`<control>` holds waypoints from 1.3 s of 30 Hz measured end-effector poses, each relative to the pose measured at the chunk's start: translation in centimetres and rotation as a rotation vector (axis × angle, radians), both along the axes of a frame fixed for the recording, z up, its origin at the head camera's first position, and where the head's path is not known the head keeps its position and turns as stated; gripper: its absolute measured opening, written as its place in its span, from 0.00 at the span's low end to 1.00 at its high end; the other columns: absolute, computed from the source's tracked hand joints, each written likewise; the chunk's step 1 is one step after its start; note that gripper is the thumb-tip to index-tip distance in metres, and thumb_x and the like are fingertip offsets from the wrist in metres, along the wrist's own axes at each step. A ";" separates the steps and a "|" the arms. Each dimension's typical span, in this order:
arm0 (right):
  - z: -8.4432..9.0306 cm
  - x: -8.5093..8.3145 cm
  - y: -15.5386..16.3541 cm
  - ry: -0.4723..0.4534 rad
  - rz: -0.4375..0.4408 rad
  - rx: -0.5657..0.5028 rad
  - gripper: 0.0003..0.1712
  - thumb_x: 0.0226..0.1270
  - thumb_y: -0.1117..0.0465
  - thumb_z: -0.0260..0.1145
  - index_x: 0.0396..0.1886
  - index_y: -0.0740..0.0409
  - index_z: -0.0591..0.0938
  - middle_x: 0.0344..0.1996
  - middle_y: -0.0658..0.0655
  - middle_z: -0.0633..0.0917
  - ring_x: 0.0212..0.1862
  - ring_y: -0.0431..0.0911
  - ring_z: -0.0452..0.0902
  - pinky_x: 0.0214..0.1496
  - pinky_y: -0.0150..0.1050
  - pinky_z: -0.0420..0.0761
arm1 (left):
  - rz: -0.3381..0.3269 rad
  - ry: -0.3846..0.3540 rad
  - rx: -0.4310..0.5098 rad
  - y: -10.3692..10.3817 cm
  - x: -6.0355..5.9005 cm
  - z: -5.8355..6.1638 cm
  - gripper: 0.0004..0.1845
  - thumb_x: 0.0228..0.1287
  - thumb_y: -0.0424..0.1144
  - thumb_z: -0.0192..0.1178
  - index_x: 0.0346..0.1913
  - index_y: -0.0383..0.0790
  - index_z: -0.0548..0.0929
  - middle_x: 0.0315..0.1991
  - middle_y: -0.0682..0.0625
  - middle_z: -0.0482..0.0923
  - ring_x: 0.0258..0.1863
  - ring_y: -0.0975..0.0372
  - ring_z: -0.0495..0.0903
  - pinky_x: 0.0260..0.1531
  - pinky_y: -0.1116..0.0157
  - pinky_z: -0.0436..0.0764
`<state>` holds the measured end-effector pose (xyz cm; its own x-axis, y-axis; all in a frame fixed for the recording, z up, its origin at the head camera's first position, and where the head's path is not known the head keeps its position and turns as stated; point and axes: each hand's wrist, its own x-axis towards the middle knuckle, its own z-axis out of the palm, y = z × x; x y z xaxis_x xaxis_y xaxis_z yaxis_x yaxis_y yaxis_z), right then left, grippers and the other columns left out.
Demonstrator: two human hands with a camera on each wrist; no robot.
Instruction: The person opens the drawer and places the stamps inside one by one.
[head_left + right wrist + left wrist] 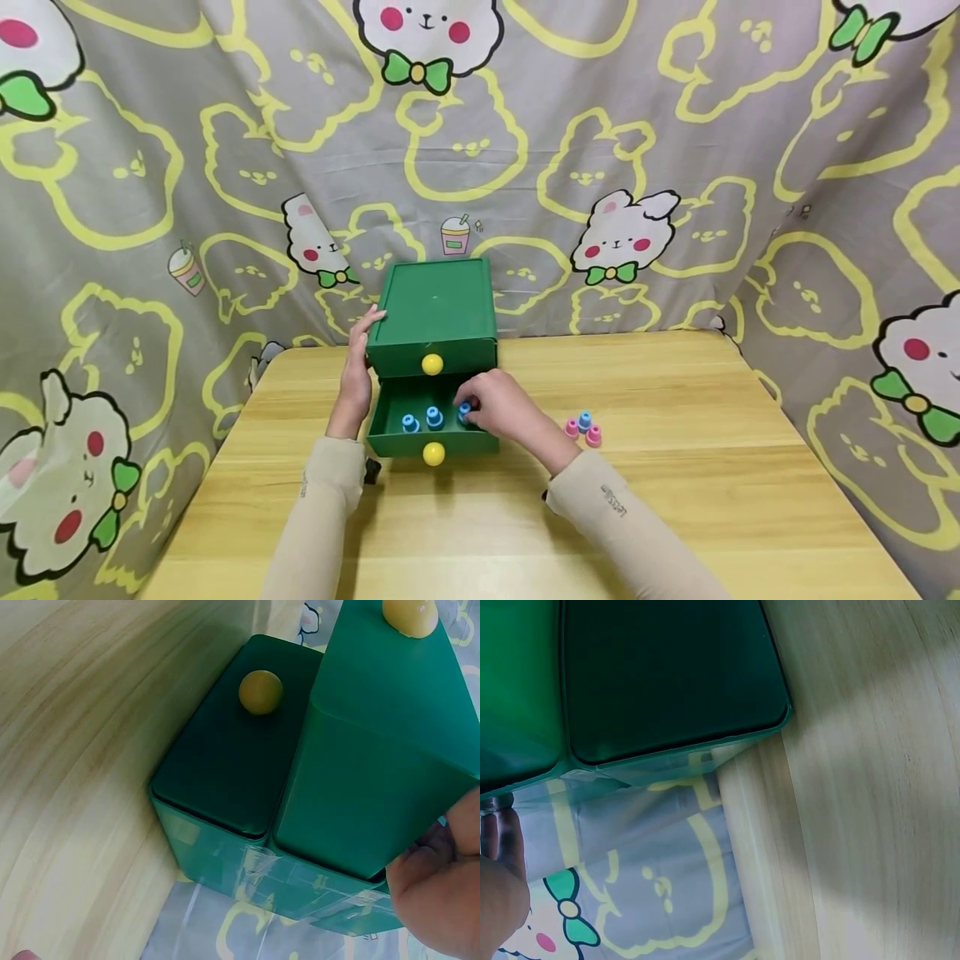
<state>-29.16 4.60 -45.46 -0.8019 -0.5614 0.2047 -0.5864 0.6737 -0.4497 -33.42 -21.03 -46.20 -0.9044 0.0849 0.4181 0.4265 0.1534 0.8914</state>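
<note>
Left hand (356, 377) flat against the left side of the green drawer box (438, 307), fingers straight, steadying it at the back of the bench (675, 500). Right hand (501, 407) down inside the open lower drawer (390, 417), fingers curled around a blue cap (465, 410) at the drawer's right end. Pinched or just let go? Cannot tell from the head view, and the wrist view hides the fingertips.

Progress, judging by the layout: two blue caps (422, 420) already standing side by side in the drawer, the third under the fingers. Left outside on the bench, just right of the box: one blue piece (584, 420) with two pink pieces (582, 432) in a tight cluster. So well under way, not finished. Upper drawer shut, lower drawer still to close.

Box itself: glossy dark-green plastic, two stacked drawers, each with a round yellow knob (432, 364), lower one pulled well forward. Small caps, stubby and flanged, upright. Cartoon bunny cloth (675, 150) draped behind and around.
</note>
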 end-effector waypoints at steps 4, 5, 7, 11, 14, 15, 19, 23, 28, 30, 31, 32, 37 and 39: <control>0.2 0.1 -0.1 0.000 -0.003 0.026 0.08 0.63 0.64 0.77 0.42 0.56 0.92 0.38 0.51 0.91 0.39 0.44 0.82 0.47 0.40 0.84 | -0.002 0.008 0.005 0.1 0.1 0.1 0.28 0.85 0.44 0.26 0.77 0.41 0.64 0.84 0.50 0.47 0.82 0.49 0.46 0.70 0.34 0.55; 0.2 0.1 -0.1 -0.002 -0.003 0.029 0.08 0.63 0.64 0.77 0.42 0.56 0.92 0.38 0.51 0.91 0.39 0.44 0.82 0.47 0.40 0.84 | -0.001 0.008 0.006 0.1 0.1 0.1 0.28 0.85 0.44 0.26 0.77 0.41 0.64 0.84 0.50 0.47 0.82 0.49 0.46 0.70 0.34 0.55; 0.2 0.1 0.0 -0.003 -0.003 0.035 0.08 0.63 0.64 0.77 0.42 0.56 0.92 0.39 0.51 0.91 0.40 0.44 0.82 0.48 0.40 0.84 | 0.001 0.005 0.008 0.1 0.1 0.1 0.28 0.85 0.44 0.26 0.77 0.41 0.64 0.84 0.50 0.47 0.82 0.49 0.46 0.70 0.35 0.55; 0.0 0.2 0.1 -0.006 -0.006 0.022 0.08 0.64 0.64 0.76 0.42 0.55 0.92 0.38 0.51 0.91 0.39 0.43 0.82 0.47 0.39 0.84 | -0.001 0.003 0.012 0.2 0.2 0.0 0.28 0.85 0.43 0.26 0.77 0.40 0.63 0.84 0.49 0.47 0.82 0.49 0.46 0.70 0.36 0.55; 0.0 0.2 0.2 -0.011 -0.005 -0.002 0.08 0.63 0.65 0.76 0.43 0.56 0.92 0.38 0.51 0.91 0.39 0.43 0.81 0.47 0.38 0.84 | -0.002 0.006 0.010 0.2 0.2 0.0 0.27 0.85 0.43 0.26 0.77 0.39 0.63 0.84 0.48 0.47 0.82 0.48 0.46 0.70 0.35 0.55; -0.1 0.2 0.2 -0.016 -0.007 -0.012 0.09 0.64 0.65 0.76 0.44 0.56 0.92 0.38 0.51 0.91 0.39 0.42 0.81 0.47 0.37 0.84 | -0.003 0.008 0.012 0.2 0.2 0.0 0.27 0.85 0.43 0.26 0.77 0.38 0.63 0.84 0.48 0.47 0.82 0.48 0.46 0.70 0.35 0.55; 0.1 0.5 0.7 -0.050 0.001 -0.075 0.13 0.65 0.66 0.75 0.49 0.57 0.91 0.41 0.52 0.89 0.40 0.42 0.81 0.47 0.36 0.83 | -0.008 0.017 0.014 0.3 0.4 0.1 0.27 0.85 0.42 0.26 0.77 0.38 0.63 0.84 0.45 0.46 0.82 0.47 0.46 0.70 0.35 0.55; 0.5 0.8 2.2 -0.084 0.019 -0.200 0.16 0.66 0.65 0.74 0.53 0.58 0.89 0.46 0.56 0.89 0.44 0.44 0.84 0.51 0.39 0.85 | -0.015 0.031 0.017 0.3 0.5 0.3 0.27 0.85 0.42 0.26 0.77 0.37 0.62 0.84 0.44 0.45 0.82 0.46 0.46 0.69 0.35 0.55; 1.5 1.1 6.2 -0.120 -0.003 -0.373 0.13 0.71 0.62 0.71 0.53 0.58 0.89 0.48 0.57 0.90 0.45 0.45 0.86 0.53 0.46 0.86 | -0.008 0.018 0.023 0.4 0.4 0.4 0.28 0.85 0.43 0.26 0.78 0.39 0.63 0.84 0.48 0.46 0.82 0.48 0.46 0.71 0.35 0.54; 1.4 1.2 8.2 -0.121 -0.038 -0.393 0.12 0.72 0.61 0.70 0.52 0.56 0.89 0.47 0.55 0.91 0.45 0.44 0.85 0.52 0.45 0.86 | 0.000 0.002 0.024 0.4 0.3 0.3 0.28 0.86 0.44 0.26 0.78 0.40 0.63 0.84 0.50 0.46 0.82 0.49 0.45 0.71 0.35 0.53; 1.3 1.1 9.2 -0.121 -0.060 -0.390 0.12 0.72 0.60 0.70 0.52 0.54 0.90 0.47 0.54 0.91 0.44 0.44 0.85 0.51 0.44 0.86 | 0.004 -0.005 0.023 0.5 0.3 0.3 0.28 0.86 0.45 0.26 0.78 0.41 0.63 0.84 0.51 0.46 0.82 0.49 0.45 0.71 0.35 0.53; 1.1 1.2 10.3 -0.128 -0.083 -0.383 0.12 0.73 0.59 0.69 0.52 0.53 0.90 0.47 0.52 0.91 0.45 0.43 0.85 0.51 0.43 0.85 | 0.006 -0.009 0.022 0.5 0.4 0.4 0.28 0.86 0.45 0.26 0.78 0.42 0.63 0.84 0.52 0.47 0.82 0.50 0.45 0.71 0.35 0.53; -0.9 1.2 15.0 -0.170 -0.177 -0.321 0.12 0.74 0.58 0.68 0.52 0.52 0.90 0.48 0.53 0.91 0.45 0.44 0.85 0.48 0.39 0.84 | 0.010 -0.014 0.023 0.5 0.6 0.5 0.27 0.86 0.46 0.27 0.77 0.42 0.64 0.84 0.52 0.48 0.82 0.50 0.46 0.71 0.35 0.54; -1.8 1.3 16.4 -0.183 -0.205 -0.295 0.12 0.74 0.59 0.68 0.52 0.54 0.90 0.47 0.55 0.91 0.44 0.45 0.85 0.48 0.39 0.83 | 0.007 -0.014 0.024 0.5 0.6 0.5 0.27 0.86 0.46 0.27 0.77 0.42 0.64 0.84 0.51 0.48 0.82 0.50 0.46 0.71 0.36 0.54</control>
